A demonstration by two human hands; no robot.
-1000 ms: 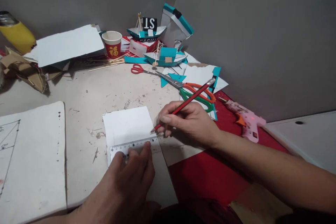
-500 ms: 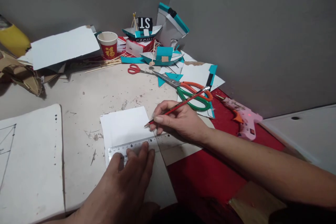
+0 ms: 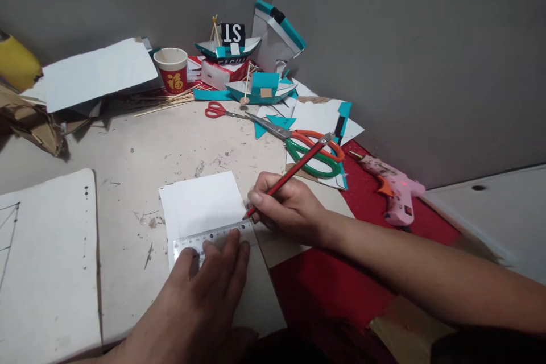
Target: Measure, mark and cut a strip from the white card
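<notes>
My left hand (image 3: 205, 290) presses a clear plastic ruler (image 3: 181, 245) down on a sheet of white card (image 3: 205, 199), thumb and fingers along the ruler's body. In my right hand (image 3: 292, 207) is a red and black pencil (image 3: 289, 177), pinched between thumb and fingers and leaning up to the right. Its point is at the ruler's upper edge, near the card's right side. The ruler's right part is hidden behind my right hand. Beyond that hand lie large scissors (image 3: 313, 153) with orange and green handles.
Behind are small red scissors (image 3: 215, 110), a paper cup (image 3: 171, 71) and two model boats (image 3: 228, 52) (image 3: 262, 91). A pink glue gun (image 3: 394, 190) rests on red cloth at right. White board (image 3: 51, 261) with drawn lines lies at left.
My right hand has brought the pencil's point down and right to the ruler's edge, and the pencil stands steeper. The left hand still holds the ruler; the view has shifted slightly.
</notes>
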